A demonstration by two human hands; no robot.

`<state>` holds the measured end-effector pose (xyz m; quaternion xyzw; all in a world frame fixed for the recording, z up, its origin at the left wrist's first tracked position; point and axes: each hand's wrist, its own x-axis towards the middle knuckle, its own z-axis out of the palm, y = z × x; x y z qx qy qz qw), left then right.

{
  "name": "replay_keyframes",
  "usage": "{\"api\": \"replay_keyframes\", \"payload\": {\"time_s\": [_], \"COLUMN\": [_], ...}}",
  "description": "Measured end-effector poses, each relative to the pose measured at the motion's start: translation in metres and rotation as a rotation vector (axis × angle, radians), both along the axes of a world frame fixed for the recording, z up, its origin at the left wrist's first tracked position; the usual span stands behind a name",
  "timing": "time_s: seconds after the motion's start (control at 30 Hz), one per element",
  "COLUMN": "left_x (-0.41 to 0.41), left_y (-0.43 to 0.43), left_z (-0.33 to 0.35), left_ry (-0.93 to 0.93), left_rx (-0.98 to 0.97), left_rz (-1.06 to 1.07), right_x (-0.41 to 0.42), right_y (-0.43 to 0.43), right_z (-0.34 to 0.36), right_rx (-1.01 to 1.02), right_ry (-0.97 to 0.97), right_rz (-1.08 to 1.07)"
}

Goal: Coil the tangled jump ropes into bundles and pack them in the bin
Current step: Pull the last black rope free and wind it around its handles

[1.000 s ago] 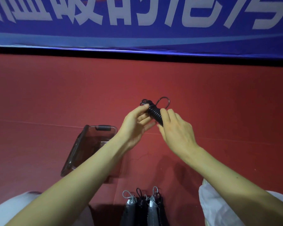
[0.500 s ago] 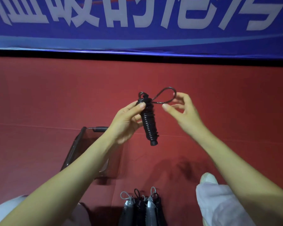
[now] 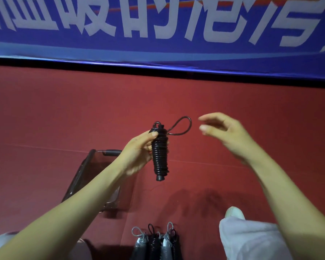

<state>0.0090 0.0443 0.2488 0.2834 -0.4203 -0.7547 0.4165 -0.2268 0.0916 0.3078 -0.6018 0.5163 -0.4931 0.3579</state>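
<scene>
My left hand (image 3: 139,149) grips a black jump rope bundle (image 3: 159,154), its cord wound tightly round the handles, held upright above the red floor. A small loop of cord (image 3: 182,125) sticks out to the right at the bundle's top. My right hand (image 3: 225,132) hovers just right of that loop, fingers relaxed and holding nothing. A clear dark-tinted bin (image 3: 94,175) stands on the floor below my left forearm, partly hidden by it. Several coiled grey and black rope bundles (image 3: 156,243) lie side by side at the bottom middle.
A blue banner (image 3: 158,34) with white characters runs along the wall at the top. The red mat (image 3: 45,119) stretches across the whole floor. My knees in white trousers (image 3: 251,237) show at the lower left and lower right.
My right hand let go of the bundle, then of the cord loop, and drew away to the right. The bundle now hangs upright in my left hand alone.
</scene>
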Motion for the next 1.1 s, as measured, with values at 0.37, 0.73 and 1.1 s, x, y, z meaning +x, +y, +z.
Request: {"api": "replay_keyframes", "payload": {"time_s": [0.37,0.73,1.1], "left_x": [-0.02,-0.025,-0.026], "left_y": [0.006,0.018,0.027], "left_z": [-0.002,0.002,0.018], "left_ry": [-0.089,-0.149,-0.383], "left_rx": [0.043,-0.034,-0.291], "left_rz": [0.034,0.188,0.361], "right_x": [0.043,0.048,0.053], "right_y": [0.006,-0.004,0.001], "right_z": [-0.015,-0.016,-0.015], "right_rx": [-0.075,0.039,-0.154], "right_ry": [0.221,-0.261,0.208], "right_rz": [0.124,-0.037,-0.138]}}
